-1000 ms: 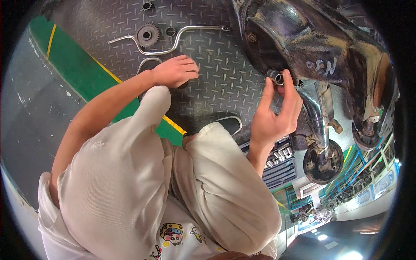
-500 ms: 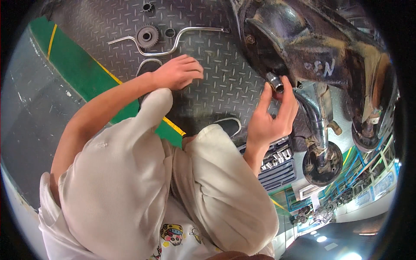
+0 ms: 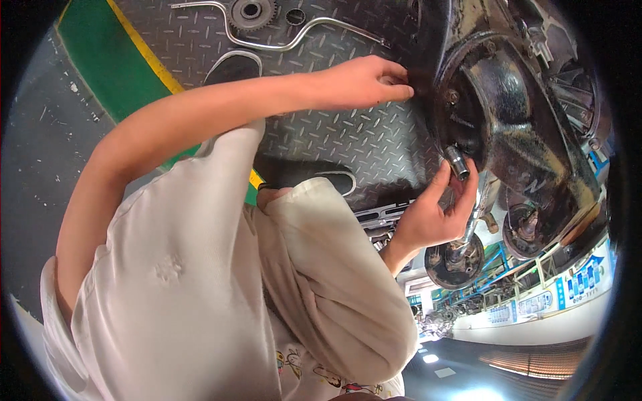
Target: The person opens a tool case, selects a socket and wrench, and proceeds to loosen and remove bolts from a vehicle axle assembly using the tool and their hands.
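The right grip [image 3: 436, 214] grasps a silver socket [image 3: 457, 162] between thumb and fingertips — the socket tilted, its far end close to the dark metal housing [image 3: 511, 90]. Left of and beyond it, the left grip [image 3: 361, 81] is released, fingers loosely bent; whether they touch the housing I cannot tell. Farther left and ahead — 1 bent bar [image 3: 271, 48] and 1 gear [image 3: 240, 15].

The treadplate floor [image 3: 364, 144] bears a gear [image 3: 262, 14], ring [image 3: 295, 23], bent bar [image 3: 284, 47].
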Available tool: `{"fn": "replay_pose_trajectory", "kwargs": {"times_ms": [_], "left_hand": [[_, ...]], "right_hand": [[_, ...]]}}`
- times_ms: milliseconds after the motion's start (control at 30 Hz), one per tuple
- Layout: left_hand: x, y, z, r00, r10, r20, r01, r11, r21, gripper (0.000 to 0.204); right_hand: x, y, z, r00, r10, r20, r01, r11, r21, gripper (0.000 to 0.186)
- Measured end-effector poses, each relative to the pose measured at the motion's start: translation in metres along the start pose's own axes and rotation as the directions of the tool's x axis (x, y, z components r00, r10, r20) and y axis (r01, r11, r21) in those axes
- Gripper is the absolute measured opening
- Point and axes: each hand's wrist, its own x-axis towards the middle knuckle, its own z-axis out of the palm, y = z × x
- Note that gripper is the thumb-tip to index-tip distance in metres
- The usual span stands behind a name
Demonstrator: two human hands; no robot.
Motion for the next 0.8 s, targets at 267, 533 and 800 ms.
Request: {"fn": "replay_pose_trajectory", "kwargs": {"times_ms": [267,533,800], "left_hand": [[0.001,0.0,0.004,0.999,0.053,0.006,-0.052,0.989,-0.14,0.047],[0.003,0.004,0.004,0.999,-0.051,-0.009,0.051,0.997,-0.059,0.042],[0.003,-0.01,0.011,0.99,0.127,-0.061,-0.135,0.979,-0.153,0.034]], "right_hand": [[0.001,-0.001,-0.002,0.997,0.082,0.005,-0.082,0.996,0.035,0.028],[0.001,-0.001,-0.003,0.977,0.203,0.061,-0.211,0.96,0.185,0.031],[-0.014,0.0,-0.013,0.959,0.24,0.152,-0.275,0.649,0.709,0.042]]}}
